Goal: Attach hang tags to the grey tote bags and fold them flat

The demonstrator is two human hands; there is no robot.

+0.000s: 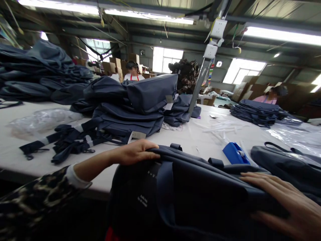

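The navy bag [205,187] is probably best steadied evenly, its top edge being clasped by the left hand [137,152] and its right end touched by the loosely spread right hand [296,204].

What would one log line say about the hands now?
Left hand: on top edge of large navy-blue fabric bag | right hand: open, further along same bag | beyond: piled navy-blue bags on white tabletop

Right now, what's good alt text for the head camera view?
A person's left hand holds a navy duffel-like bag near one end while the open right hand lies near the other. Beyond, stacked navy bags and webbing straps lie on a white table.
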